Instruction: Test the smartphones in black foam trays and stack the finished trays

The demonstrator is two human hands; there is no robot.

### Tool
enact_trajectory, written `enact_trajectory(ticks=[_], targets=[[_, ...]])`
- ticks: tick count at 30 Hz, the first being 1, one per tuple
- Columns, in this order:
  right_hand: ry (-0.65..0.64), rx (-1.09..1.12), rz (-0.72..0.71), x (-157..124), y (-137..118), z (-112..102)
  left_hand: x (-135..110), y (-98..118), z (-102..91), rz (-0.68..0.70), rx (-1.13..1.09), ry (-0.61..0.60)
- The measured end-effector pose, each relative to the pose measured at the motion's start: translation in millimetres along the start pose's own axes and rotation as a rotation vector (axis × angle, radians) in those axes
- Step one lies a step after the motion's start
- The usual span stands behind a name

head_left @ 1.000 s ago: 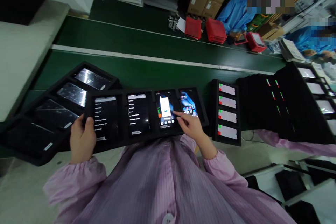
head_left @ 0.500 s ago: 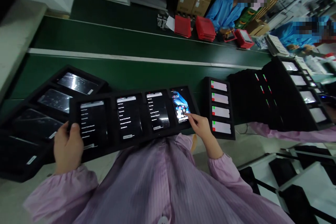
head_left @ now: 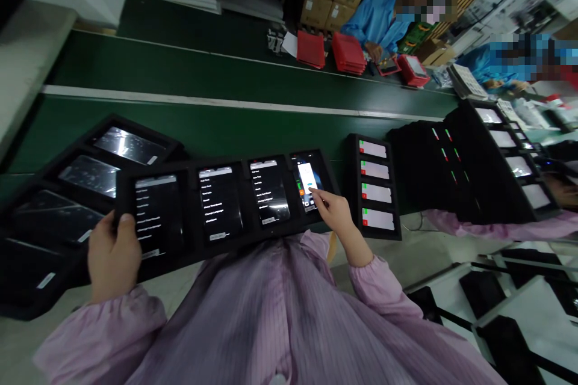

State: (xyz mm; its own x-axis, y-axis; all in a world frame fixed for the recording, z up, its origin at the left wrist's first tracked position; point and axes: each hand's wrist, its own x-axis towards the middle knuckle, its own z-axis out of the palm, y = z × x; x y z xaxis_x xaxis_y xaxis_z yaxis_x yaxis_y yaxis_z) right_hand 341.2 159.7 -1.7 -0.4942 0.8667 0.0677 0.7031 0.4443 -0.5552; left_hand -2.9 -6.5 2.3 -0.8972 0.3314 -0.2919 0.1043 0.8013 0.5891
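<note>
My left hand [head_left: 114, 254] is closed around the left end of a long black tray [head_left: 192, 204], thumb on top. In it lies a row of phones. On the left phone [head_left: 158, 210], the second phone [head_left: 219, 201] and the third phone [head_left: 270, 189], white text menus show on dark screens. The rightmost phone [head_left: 317, 167] shows a white pop-up over a coloured home screen. My right hand [head_left: 333, 210] holds nothing; its index finger reaches out to the lower part of that screen, the other fingers partly curled.
More black trays with dark phones [head_left: 130, 143] lie at left, partly under the held tray. At right stand a tray of white-screened phones [head_left: 376, 192] and stacked black trays [head_left: 419, 162]. Across the green bench [head_left: 203, 117] are red trays [head_left: 348, 53] and a co-worker in blue [head_left: 372, 21].
The rightmost phone's screen has gone from a home screen with clock and icons to one with a white pop-up. My right hand has shifted slightly left; my left hand keeps its grip.
</note>
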Motion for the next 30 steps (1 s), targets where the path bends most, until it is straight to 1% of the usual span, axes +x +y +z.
enact_trajectory(ticks=[2, 4, 10, 15, 22, 26, 30], targets=[[0.051, -0.002, 0.05, 0, 2, -2, 1, -3, 1.0, 0.022, -0.002, 0.016], [0.062, 0.005, 0.076, 0, 3, -4, 4, -8, 1.9, 0.038, -0.011, 0.036], [0.016, 0.075, 0.009, 0, -6, -1, 12, -24, 4.2, 0.064, -0.039, 0.067], [-0.019, 0.052, 0.021, 3, -9, 2, 14, -26, 6.2, 0.047, -0.028, 0.061], [0.009, 0.068, -0.012, -3, -19, 0, 15, -25, 8.9, 0.081, -0.03, 0.089], [-0.06, 0.068, -0.034, 7, -39, 12, 15, -26, 9.2, 0.088, -0.05, 0.097], [-0.087, 0.075, -0.062, 34, -64, 35, 14, -26, 8.4, 0.09, -0.052, 0.084]])
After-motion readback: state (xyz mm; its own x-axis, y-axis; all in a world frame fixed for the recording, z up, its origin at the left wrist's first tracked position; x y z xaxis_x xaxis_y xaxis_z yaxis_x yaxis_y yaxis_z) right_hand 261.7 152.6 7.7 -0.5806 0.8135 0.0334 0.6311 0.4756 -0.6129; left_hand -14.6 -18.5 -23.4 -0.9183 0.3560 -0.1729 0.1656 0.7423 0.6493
